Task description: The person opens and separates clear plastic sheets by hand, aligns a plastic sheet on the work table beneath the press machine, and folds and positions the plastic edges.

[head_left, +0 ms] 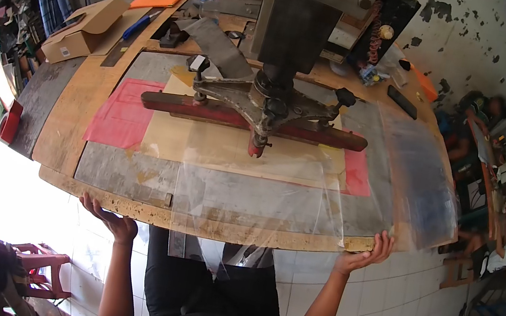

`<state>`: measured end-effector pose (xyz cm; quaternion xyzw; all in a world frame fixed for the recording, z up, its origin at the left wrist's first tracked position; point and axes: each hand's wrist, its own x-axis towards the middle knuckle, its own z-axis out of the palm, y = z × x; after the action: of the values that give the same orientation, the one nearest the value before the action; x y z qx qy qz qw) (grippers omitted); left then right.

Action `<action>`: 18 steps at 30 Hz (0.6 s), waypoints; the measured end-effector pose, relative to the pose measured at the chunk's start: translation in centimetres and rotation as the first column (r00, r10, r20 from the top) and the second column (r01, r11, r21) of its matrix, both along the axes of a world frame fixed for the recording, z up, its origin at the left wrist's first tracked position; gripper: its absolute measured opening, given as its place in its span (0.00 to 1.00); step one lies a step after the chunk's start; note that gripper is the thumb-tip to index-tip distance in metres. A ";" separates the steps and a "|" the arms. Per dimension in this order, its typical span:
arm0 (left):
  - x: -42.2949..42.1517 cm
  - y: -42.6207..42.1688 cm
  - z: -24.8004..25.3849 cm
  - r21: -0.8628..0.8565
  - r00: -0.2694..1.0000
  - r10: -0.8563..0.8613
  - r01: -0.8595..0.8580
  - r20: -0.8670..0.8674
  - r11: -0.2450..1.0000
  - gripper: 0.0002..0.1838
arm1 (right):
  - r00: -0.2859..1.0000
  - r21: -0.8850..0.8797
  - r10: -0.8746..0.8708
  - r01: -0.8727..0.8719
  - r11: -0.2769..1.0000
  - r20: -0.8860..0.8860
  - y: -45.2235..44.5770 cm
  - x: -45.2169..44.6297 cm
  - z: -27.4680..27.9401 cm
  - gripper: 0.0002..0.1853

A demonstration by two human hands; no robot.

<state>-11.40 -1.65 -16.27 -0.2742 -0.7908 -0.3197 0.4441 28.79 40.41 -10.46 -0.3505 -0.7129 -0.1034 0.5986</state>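
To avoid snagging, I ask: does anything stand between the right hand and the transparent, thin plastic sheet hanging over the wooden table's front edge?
Nothing visible stands between the bare right hand and the transparent, thin plastic sheet; only a stretch of yellowish wooden table edge lies there.

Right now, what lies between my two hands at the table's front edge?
Head view: a clear plastic sheet drapes over the front edge there.

Clear sheet, ctr: thin plastic, glossy, creased. Table edge, lower ctr: wood, rough, pitted. Bed panel, mid-L: metal-looking, matt, stained. Press bar, upper ctr: painted metal, worn. Film, R: smooth, shiny plastic. Box, upper L: matt cardbd. Wall, upper R: rough, flaking paint.
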 end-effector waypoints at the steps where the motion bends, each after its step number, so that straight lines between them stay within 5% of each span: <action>1: -0.2 0.1 -0.1 -0.006 1.000 -0.001 0.001 0.001 1.000 0.47 | 1.000 -0.006 -0.001 0.001 1.000 0.001 0.0 -0.1 0.0 0.30; 18: -0.4 0.0 -0.1 -0.018 0.999 0.034 -0.034 -0.011 0.999 0.52 | 0.998 -0.001 -0.013 0.013 1.000 0.061 0.1 0.6 0.0 0.29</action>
<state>-11.80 -1.66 -16.35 -0.2663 -0.7959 -0.3034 0.4511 29.43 40.50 -10.49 -0.3523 -0.7286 -0.1174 0.5755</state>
